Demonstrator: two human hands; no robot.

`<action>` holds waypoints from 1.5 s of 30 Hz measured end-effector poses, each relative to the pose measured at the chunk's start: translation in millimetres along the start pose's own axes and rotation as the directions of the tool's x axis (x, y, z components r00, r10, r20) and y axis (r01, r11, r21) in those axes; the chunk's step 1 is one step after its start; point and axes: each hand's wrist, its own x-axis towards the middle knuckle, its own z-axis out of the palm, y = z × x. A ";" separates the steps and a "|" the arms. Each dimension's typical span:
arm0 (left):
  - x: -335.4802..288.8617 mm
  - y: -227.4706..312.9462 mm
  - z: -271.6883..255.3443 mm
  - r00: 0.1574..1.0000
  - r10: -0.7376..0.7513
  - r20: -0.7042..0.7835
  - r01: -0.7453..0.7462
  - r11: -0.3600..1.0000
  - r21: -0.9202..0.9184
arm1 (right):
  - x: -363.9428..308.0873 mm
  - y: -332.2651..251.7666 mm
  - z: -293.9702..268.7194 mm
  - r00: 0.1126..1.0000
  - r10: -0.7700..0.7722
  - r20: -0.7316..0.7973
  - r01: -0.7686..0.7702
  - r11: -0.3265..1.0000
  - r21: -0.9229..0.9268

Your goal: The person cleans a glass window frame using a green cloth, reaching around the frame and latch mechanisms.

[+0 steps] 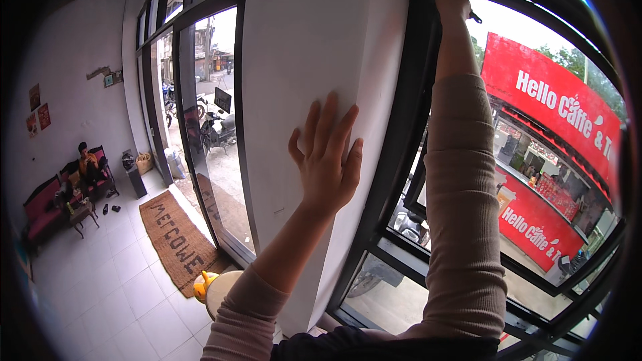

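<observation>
My left hand [328,160] is open, its fingers spread against the white pillar [301,40] in front of me. My right arm stretches high up along the window. At the top, my right hand [453,4] is closed near the upper corner of the black window frame [416,67]. A small black object [475,18] sticks out of the right fist, over the glass. Its end looks rounded, like a handle, but the rest is hidden in the hand, so I cannot tell its kind.
A round-topped stool [221,292] with a yellow figure [204,285] stands low beside the pillar. Left of it lie a brown doormat [175,241] and a glass door [217,120]. A person [89,164] sits on a sofa [43,207] far left. Outside stands a red stall [542,87].
</observation>
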 end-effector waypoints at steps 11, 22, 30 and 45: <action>0.8 5.7 8.3 0.996 -0.024 -0.088 0.022 0.999 -0.025 | -108.8 83.2 -84.1 0.750 0.180 0.637 -0.505 0.777 0.375; -2.9 3.5 12.6 0.991 0.046 -0.128 -0.041 0.998 0.042 | -401.3 200.7 -124.7 0.650 0.316 0.691 -0.637 0.723 0.268; 1.5 -4.0 12.9 0.977 0.121 -0.177 -0.127 0.992 -0.022 | -484.4 244.8 -158.6 0.495 0.163 0.854 -0.175 0.981 -0.085; -222.7 61.3 240.1 0.619 -0.234 0.750 0.728 0.529 -0.436 | -428.8 316.5 -241.6 0.620 -0.276 0.734 0.320 0.944 0.085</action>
